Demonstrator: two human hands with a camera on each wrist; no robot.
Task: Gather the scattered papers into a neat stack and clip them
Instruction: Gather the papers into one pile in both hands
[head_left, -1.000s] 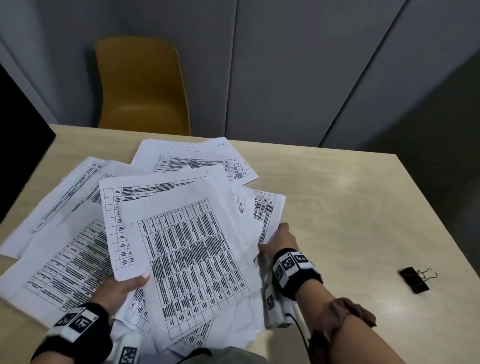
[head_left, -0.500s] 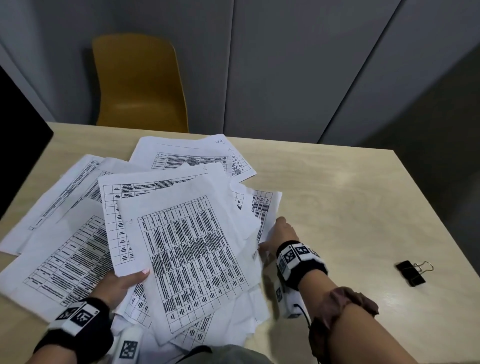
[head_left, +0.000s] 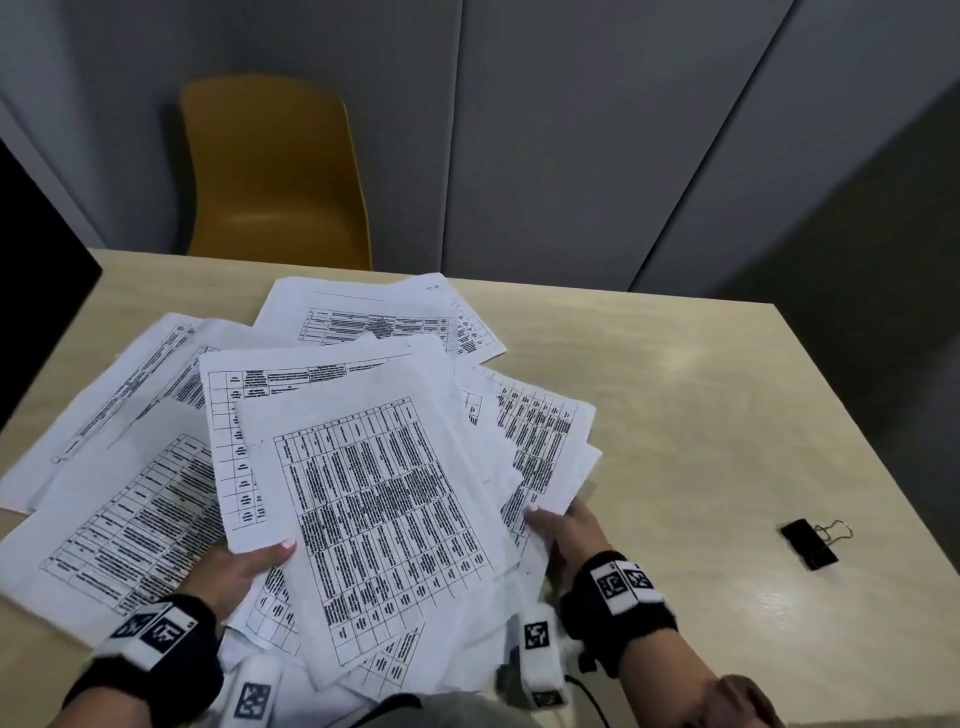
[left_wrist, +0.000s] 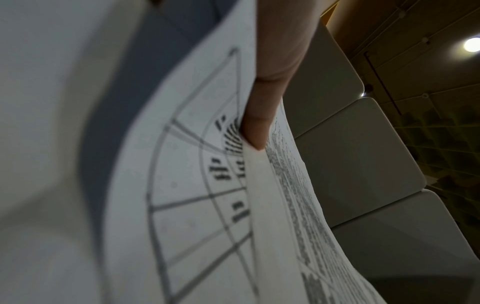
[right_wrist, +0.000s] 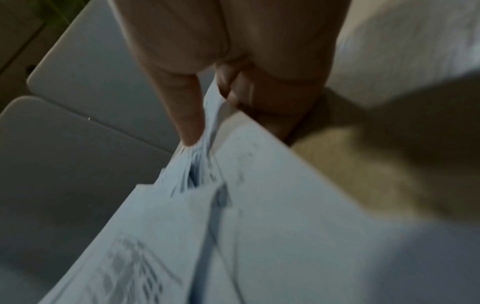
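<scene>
Several printed sheets with tables lie fanned over the left half of the table. The top sheets (head_left: 374, 499) are lifted. My left hand (head_left: 244, 566) holds them at their lower left edge, thumb (left_wrist: 257, 115) on top of the paper (left_wrist: 197, 185). My right hand (head_left: 563, 527) pinches the right-hand sheets (head_left: 545, 441) at their lower corner; in the right wrist view the thumb and fingers (right_wrist: 182, 107) clamp the paper (right_wrist: 259, 205). A black binder clip (head_left: 810, 543) lies alone on the table to the right.
The beige table (head_left: 701, 415) has bare surface between the papers and the clip. A yellow chair (head_left: 275, 171) stands behind the far edge. A dark panel (head_left: 36, 291) sits at the left edge. Grey wall panels lie behind.
My right hand has taken hold of the right-hand sheets and lifted their corner off the table. The left hand keeps its hold on the top sheets.
</scene>
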